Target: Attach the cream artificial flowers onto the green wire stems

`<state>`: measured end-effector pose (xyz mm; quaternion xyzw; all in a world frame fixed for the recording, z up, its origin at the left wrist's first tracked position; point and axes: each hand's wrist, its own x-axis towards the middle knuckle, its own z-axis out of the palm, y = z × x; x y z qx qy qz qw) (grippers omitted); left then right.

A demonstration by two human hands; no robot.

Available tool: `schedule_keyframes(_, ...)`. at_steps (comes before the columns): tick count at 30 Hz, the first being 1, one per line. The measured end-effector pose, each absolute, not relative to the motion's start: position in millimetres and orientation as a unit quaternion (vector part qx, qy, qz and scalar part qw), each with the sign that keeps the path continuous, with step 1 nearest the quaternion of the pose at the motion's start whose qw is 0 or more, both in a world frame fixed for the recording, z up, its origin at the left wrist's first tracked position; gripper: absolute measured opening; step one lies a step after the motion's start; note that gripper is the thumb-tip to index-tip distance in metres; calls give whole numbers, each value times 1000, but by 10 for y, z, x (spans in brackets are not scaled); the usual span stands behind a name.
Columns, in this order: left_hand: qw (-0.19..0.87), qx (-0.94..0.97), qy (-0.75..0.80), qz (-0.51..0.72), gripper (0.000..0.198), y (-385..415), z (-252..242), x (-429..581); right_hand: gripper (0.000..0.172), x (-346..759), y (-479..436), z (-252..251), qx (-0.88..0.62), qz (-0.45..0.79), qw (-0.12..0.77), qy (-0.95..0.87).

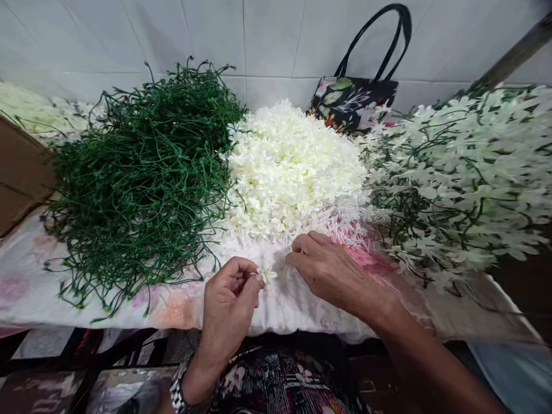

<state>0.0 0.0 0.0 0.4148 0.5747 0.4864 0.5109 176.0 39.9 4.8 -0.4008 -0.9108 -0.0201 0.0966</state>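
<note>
Between the thumb and fingers of my left hand (235, 305) is a small white artificial flower (267, 275), its petals pointing right. My right hand (325, 270) is a short way to the right, above the cloth, with its fingers pinched together; whatever they hold, if anything, is too small or hidden to make out. Just beyond both hands rises a heap of cream-white flower heads (293, 167). Thin white stamen-like strands (345, 221) lie at its near right edge, close to my right hand. A large pile of green plastic stems (150, 172) spreads to the left.
At the right is a stack of white flowers on green stems (466, 178). A black floral handbag (353, 100) leans against the tiled wall (271, 40). A cardboard box (23, 172) stands at the left edge. Patterned cloth (176, 307) covers the table.
</note>
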Motion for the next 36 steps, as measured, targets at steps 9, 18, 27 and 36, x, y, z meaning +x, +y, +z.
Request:
schedule_keyframes(9,553,347,526,546,8,-2,-22,9,17,1769,406,-42,-383,60,277,-879)
schedule_keyframes(18,474,402,552,556,5,-72,-20,109,11,1610,128,226,-401,130,381,-822)
schedule_keyframes(27,203,635,544,509,13,-203,-80,121,16,1396,7,56,-439,94,409,-794)
schedule_keyframes(36,154,723,441,508,21,-261,-145,50,11,1412,-55,35,-429,165,435,-774)
